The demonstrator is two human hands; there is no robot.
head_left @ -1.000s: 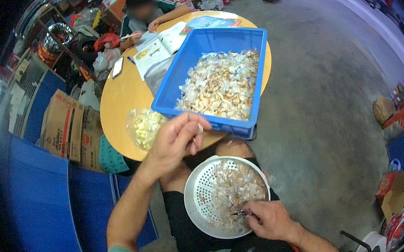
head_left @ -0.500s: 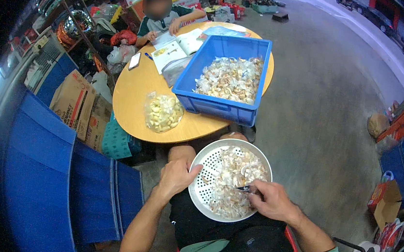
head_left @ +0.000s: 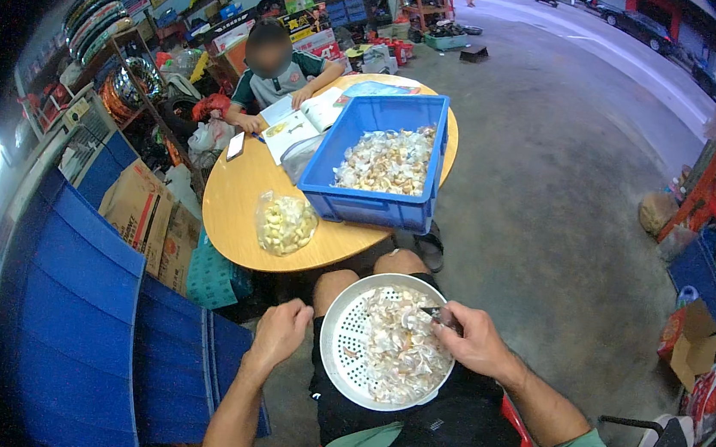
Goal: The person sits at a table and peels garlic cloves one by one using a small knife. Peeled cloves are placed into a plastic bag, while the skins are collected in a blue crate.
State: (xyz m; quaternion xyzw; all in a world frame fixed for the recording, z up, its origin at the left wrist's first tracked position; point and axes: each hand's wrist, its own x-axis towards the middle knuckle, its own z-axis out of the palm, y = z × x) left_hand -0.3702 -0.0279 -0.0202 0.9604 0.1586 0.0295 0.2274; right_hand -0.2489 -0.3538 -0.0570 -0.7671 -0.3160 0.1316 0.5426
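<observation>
A round, perforated metal pan (head_left: 349, 326) rests on my lap, its right side heaped with whitish papery pieces (head_left: 405, 344) that look like unpeeled garlic cloves and skins. My right hand (head_left: 477, 345) is closed around a small dark-handled tool (head_left: 442, 317), perhaps a knife, over the pan's right rim. Its exact kind is partly hidden by the fingers. To the left of the pan, off its rim, my left hand (head_left: 282, 332) is held with fingers curled in. Whatever may be inside it does not show.
A blue crate (head_left: 368, 208) of similar pieces stands on the round wooden table (head_left: 235, 203). Beside it lie a clear bag of pale peeled cloves (head_left: 286, 224), a phone (head_left: 236, 146) and open books (head_left: 290, 137). Another person (head_left: 279, 78) sits across. Blue panels (head_left: 79, 300) stand at left.
My left hand has let go of the pan's rim and moved left and slightly down. The right hand with the tool has risen a little toward the rim. The view has tilted up.
</observation>
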